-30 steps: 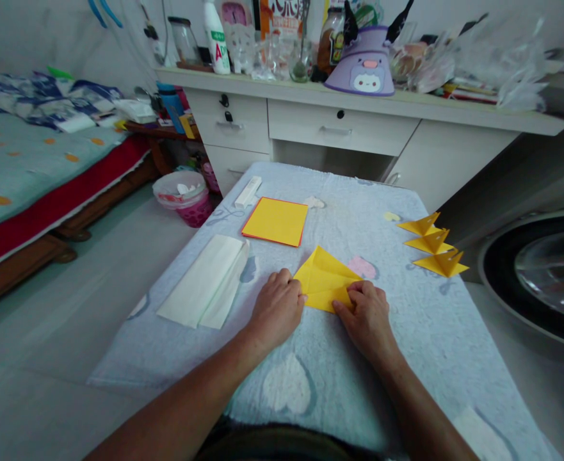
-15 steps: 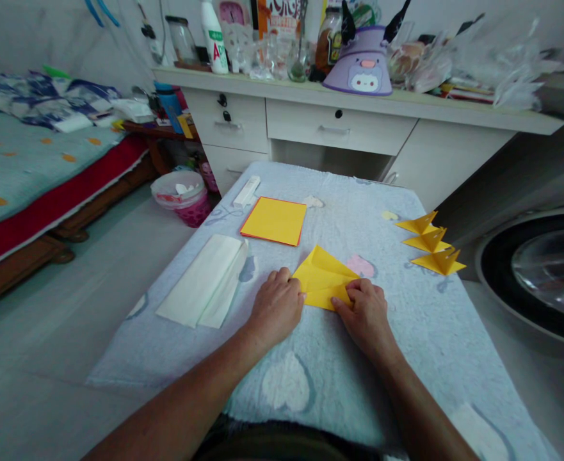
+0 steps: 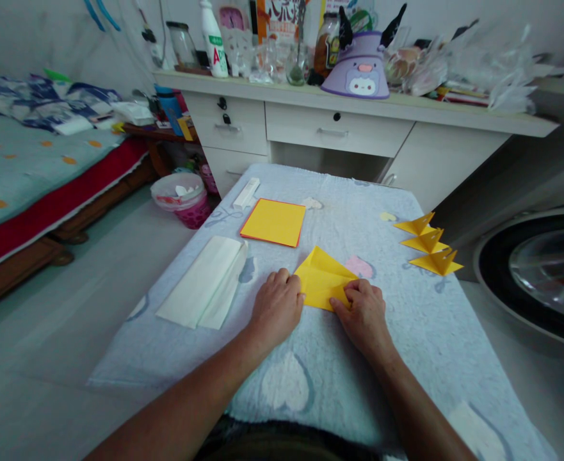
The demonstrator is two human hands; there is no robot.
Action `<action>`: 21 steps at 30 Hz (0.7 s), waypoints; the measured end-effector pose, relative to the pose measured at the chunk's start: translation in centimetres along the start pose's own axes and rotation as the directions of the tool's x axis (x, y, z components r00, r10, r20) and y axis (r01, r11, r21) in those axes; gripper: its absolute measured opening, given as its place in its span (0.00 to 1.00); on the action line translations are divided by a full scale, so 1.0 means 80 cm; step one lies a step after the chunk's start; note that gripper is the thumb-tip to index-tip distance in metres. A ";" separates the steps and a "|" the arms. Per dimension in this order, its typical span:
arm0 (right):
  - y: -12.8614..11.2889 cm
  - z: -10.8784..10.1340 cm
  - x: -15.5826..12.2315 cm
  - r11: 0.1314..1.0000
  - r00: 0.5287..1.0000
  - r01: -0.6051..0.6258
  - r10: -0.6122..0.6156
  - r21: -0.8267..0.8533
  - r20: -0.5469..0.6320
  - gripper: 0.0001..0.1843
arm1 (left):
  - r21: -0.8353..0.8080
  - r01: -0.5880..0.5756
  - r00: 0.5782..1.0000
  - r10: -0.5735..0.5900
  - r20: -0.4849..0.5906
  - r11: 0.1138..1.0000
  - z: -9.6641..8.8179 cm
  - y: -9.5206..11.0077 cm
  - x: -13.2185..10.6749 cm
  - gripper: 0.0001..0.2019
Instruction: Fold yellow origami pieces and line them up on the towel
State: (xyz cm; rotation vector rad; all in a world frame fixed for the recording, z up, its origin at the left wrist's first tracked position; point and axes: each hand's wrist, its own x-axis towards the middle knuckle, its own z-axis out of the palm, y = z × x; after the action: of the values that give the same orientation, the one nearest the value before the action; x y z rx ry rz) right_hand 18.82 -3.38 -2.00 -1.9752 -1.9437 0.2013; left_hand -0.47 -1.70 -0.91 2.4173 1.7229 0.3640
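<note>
A yellow sheet of origami paper (image 3: 321, 276), with creases and its far corner pointing away from me, lies on the cloth-covered table (image 3: 358, 397). My left hand (image 3: 278, 299) is closed on its left edge, fingers curled. At the right edge, my right hand (image 3: 362, 308) pinches the paper between thumb and fingers. Beyond them is a stack of square paper (image 3: 274, 221), yellow on top with a red edge showing beneath. Several folded yellow paper pieces (image 3: 434, 261) stand in a row near the table's right edge.
A folded white cloth or paper (image 3: 200, 282) lies left of my left hand. A small white box-like object (image 3: 246, 193) sits at the far left corner. Behind the table stands a white desk (image 3: 233, 128); a pink bin (image 3: 193, 214) is on the floor, and a round appliance door (image 3: 545, 269) is at right.
The view has shifted very slightly. Both hands keep their hold on the yellow paper, with hardly any visible movement.
</note>
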 end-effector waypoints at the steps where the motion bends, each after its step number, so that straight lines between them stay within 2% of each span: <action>1: 0.000 0.000 0.000 1.000 1.000 -0.002 0.002 -0.003 -0.001 0.10 | -0.009 -0.002 1.000 0.002 -0.018 1.000 0.000 0.000 -0.001 0.03; 4: -0.001 0.001 0.000 1.000 1.000 -0.011 0.011 -0.007 0.001 0.11 | -0.038 -0.063 0.996 0.060 -0.063 0.997 0.000 0.001 -0.004 0.03; 7: -0.001 0.000 0.001 1.000 1.000 -0.008 0.008 -0.011 -0.002 0.12 | -0.009 -0.196 0.977 0.195 -0.089 0.981 -0.003 0.000 -0.006 0.05; 12: -0.001 0.000 0.001 0.999 1.000 -0.003 0.002 -0.034 -0.011 0.11 | 0.094 -0.381 0.922 0.386 -0.037 0.920 -0.006 -0.001 -0.012 0.05; 15: -0.001 0.001 0.001 1.000 1.000 -0.010 0.009 -0.025 -0.013 0.11 | 0.115 -0.423 0.905 0.424 0.016 0.899 -0.004 0.002 -0.018 0.06; 21: 0.001 0.001 0.000 1.000 0.999 -0.012 0.012 0.002 -0.043 0.12 | 0.153 -0.420 0.908 0.412 0.078 0.895 -0.004 0.011 -0.033 0.11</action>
State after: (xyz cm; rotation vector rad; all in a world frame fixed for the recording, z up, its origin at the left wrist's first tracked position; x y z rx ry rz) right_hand 18.86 -3.37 -2.12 -1.9744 -1.9044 0.1627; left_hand -0.58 -4.51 -0.70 2.8912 1.2476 0.2168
